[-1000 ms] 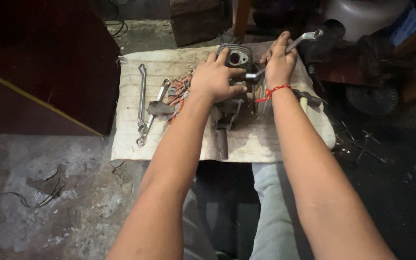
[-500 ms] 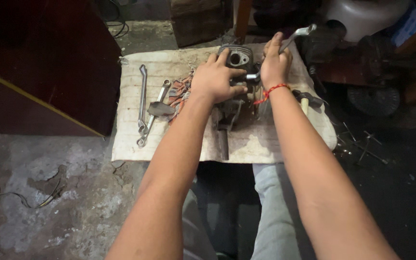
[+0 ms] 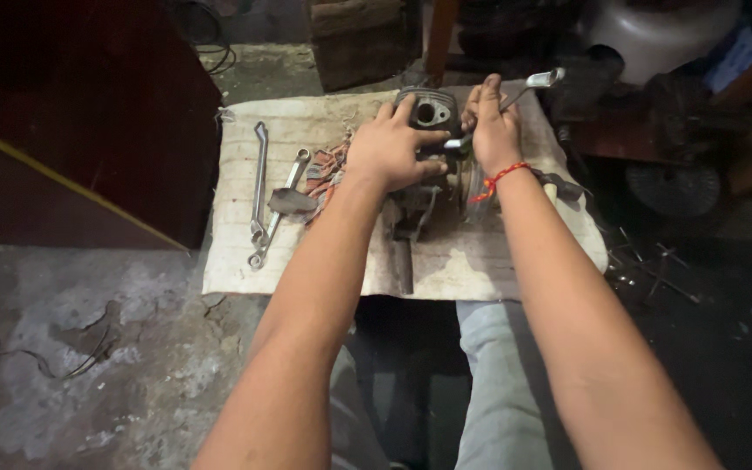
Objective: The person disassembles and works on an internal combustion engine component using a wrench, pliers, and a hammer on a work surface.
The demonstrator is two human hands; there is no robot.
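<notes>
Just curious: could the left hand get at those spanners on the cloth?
Probably yes. The spanners lie uncovered beside the left hand, which only rests on the engine part.

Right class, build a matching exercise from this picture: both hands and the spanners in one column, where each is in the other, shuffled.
Column one:
1. left hand
2. right hand
3. spanners

Column two:
a. lying loose on the cloth, left of both hands
b. pressed flat on the dark engine part
c. gripping a metal tool handle

Pairs: 1-b, 2-c, 3-a
</notes>
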